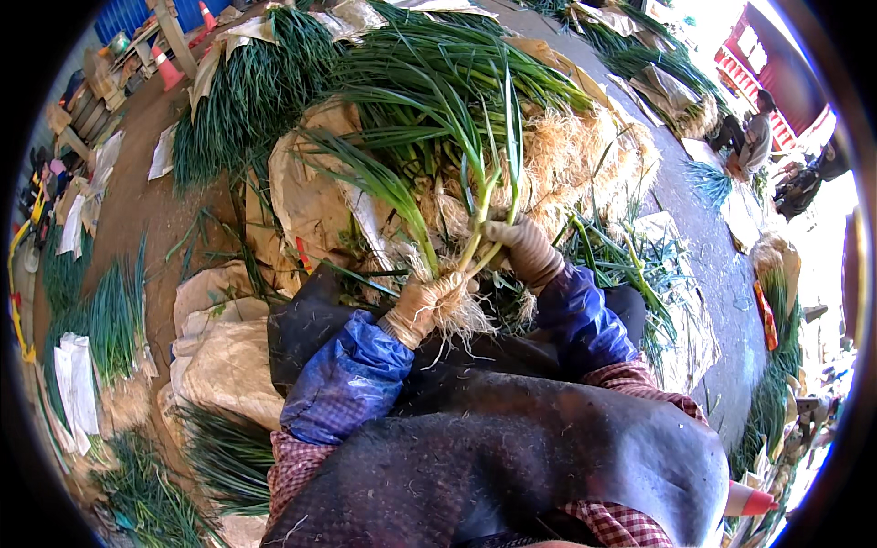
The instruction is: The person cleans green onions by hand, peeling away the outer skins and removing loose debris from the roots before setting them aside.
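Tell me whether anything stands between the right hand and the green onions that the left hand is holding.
Nothing visible does. The right hand has its fingers on the pale stalks of the green onions, while the left hand grips them lower down, near the roots.

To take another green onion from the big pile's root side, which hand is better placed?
Probably the right hand: it is nearer the pile's roots. Both hands hold stalks, the left hand lower, near their base.
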Action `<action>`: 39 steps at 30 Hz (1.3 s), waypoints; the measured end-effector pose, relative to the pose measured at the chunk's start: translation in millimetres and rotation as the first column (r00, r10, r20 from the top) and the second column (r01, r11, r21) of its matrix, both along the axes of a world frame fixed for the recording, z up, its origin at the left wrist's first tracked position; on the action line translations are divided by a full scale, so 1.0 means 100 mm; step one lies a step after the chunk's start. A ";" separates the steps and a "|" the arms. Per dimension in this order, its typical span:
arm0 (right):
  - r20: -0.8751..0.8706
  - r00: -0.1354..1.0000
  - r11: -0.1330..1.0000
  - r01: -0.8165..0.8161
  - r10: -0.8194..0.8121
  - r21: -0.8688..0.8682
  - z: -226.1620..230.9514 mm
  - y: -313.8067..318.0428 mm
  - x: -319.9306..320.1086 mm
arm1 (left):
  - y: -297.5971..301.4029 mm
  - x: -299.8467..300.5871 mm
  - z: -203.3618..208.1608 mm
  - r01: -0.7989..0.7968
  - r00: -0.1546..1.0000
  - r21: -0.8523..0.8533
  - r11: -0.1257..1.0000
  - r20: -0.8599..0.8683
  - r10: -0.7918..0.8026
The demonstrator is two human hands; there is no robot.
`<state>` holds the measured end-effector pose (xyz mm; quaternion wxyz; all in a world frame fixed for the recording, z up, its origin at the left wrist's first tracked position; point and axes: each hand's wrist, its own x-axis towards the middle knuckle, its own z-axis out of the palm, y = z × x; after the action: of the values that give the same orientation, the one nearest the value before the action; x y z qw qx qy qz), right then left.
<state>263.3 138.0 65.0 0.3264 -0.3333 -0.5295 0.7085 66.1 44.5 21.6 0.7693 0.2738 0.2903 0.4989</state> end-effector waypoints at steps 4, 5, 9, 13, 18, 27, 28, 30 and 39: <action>0.409 0.899 0.979 0.086 -0.157 0.186 0.29 -0.13 0.04 | 0.00 -0.02 -0.01 -0.095 0.995 -0.070 0.993 0.002 0.096; 0.321 0.918 0.951 0.147 -0.233 0.271 0.27 -0.15 0.11 | 0.00 0.02 0.04 -0.116 0.993 -0.063 0.991 0.006 0.116; 0.205 0.878 0.854 0.325 -0.432 0.406 0.65 -0.24 0.13 | -0.01 0.07 0.08 -0.116 0.991 0.053 0.992 -0.064 0.119; 0.132 0.962 0.968 0.224 -0.238 0.114 0.70 -0.05 -0.12 | -0.02 0.11 0.03 -0.097 0.986 0.063 0.993 -0.131 0.105; 0.092 0.938 0.939 0.322 -0.333 0.119 0.53 -0.05 -0.24 | 0.00 0.14 -0.06 -0.132 0.977 0.089 0.987 -0.158 0.145; 0.240 0.971 0.996 -0.038 0.016 0.085 0.63 -0.37 -0.22 | -0.14 0.05 0.22 0.109 0.923 -0.057 0.992 0.376 -0.079; 0.206 0.978 0.993 -0.021 -0.004 0.118 0.62 -0.41 -0.22 | -0.15 0.06 0.24 0.080 0.926 -0.089 0.993 0.375 -0.041; 0.098 0.995 0.973 -0.036 0.015 0.226 0.63 -0.49 -0.15 | -0.14 0.11 0.27 0.024 0.929 -0.152 0.988 0.368 0.034; -0.192 0.946 0.937 0.295 -0.259 0.186 0.17 -0.88 0.14 | 0.00 0.21 0.14 -0.158 0.924 -0.142 0.977 0.327 0.197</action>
<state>277.0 49.6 82.1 0.4995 -0.3083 -0.5207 0.6199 86.7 44.2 35.6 0.7737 0.1123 0.2050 0.5888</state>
